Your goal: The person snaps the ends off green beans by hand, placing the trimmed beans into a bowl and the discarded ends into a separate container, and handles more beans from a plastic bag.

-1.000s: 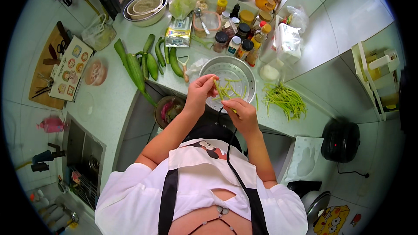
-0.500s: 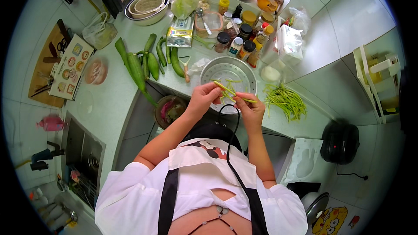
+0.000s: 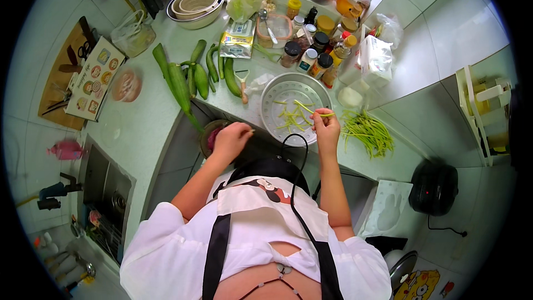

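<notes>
My right hand (image 3: pixel 326 129) pinches a thin green stalk (image 3: pixel 302 106) over the right side of a perforated metal strainer bowl (image 3: pixel 267 105). Short pieces of green stalk (image 3: pixel 291 119) lie in the bowl. Just right of that hand, a heap of long thin green stalks (image 3: pixel 369 133) rests on the counter. My left hand (image 3: pixel 232 140) is off the counter's front edge, beside and partly over a bin (image 3: pixel 204 140) with something purple-pink inside. Its fingers are pinched together; a tiny pale bit shows at the tips, too small to name.
Left of the bowl lie a peeler (image 3: pixel 243 91), several green cucumber-like vegetables (image 3: pixel 179 86) and a pack of wipes (image 3: pixel 237 40). Seasoning jars (image 3: pixel 322 65) crowd behind it. A sink (image 3: pixel 105 183) is at far left, a black appliance (image 3: pixel 434 188) at right.
My left hand has let go of the stalk and moved left and down, away from the bowl toward the bin. My right hand keeps the stalk alone. The view has shifted slightly.
</notes>
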`<state>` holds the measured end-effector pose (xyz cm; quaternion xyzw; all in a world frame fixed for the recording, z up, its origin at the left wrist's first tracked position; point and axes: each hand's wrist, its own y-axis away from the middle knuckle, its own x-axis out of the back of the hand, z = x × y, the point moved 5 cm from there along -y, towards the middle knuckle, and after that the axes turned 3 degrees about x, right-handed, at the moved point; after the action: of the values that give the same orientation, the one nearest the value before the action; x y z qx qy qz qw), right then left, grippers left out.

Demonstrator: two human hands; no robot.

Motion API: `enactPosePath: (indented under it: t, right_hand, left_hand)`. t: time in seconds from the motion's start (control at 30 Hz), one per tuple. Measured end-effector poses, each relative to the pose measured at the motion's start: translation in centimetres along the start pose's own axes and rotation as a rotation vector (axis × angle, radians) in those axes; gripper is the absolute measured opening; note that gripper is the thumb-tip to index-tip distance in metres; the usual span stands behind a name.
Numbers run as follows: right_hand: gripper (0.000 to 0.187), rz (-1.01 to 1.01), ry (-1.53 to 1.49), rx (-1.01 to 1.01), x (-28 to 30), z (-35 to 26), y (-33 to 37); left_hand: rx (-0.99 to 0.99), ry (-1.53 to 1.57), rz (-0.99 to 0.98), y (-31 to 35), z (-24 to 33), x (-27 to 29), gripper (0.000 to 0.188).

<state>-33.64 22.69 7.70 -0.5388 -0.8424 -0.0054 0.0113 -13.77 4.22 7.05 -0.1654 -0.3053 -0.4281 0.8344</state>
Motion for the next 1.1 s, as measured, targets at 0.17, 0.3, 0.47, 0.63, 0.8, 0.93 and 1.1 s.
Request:
enactPosePath:
  t: [0.17, 0.3, 0.47, 0.63, 0.8, 0.93, 1.1]
  right_hand:
    - [0.033, -0.082, 0.451, -0.163, 1.9, 3.2, -0.7]
    - [0.026, 0.139, 0.384, -0.118, 7.9, 4.9, 0.1]
    - [0.020, 0.256, 0.391, -0.158, 14.1, 8.7, 1.8]
    - [0.024, 0.253, 0.793, -0.044, 14.8, 11.0, 1.8]
    - [0.030, 0.147, 1.153, -0.198, 11.4, 9.9, 0.1]
    - [0.023, 0.107, 1.249, -0.253, 10.7, 10.3, -0.5]
    - [0.016, 0.198, 1.112, -0.257, 11.9, 9.4, -0.1]
  left_hand:
    - [0.306, -0.209, 0.045, 2.5, -9.5, 1.2, 0.015]
    - [0.385, -0.370, 0.054, 3.9, -15.1, 0.2, 0.017]
    - [0.452, -0.482, -0.025, 4.4, -16.2, -0.7, 0.018]
    - [0.408, -0.433, 0.027, 3.7, -14.0, -0.5, 0.017]
    - [0.251, -0.274, 0.150, 2.2, -10.7, 0.3, 0.017]
    - [0.219, -0.129, 0.187, 1.0, -7.1, 1.0, 0.017]
    - [0.133, 0.036, 0.196, 0.5, -3.9, 1.4, 0.015]
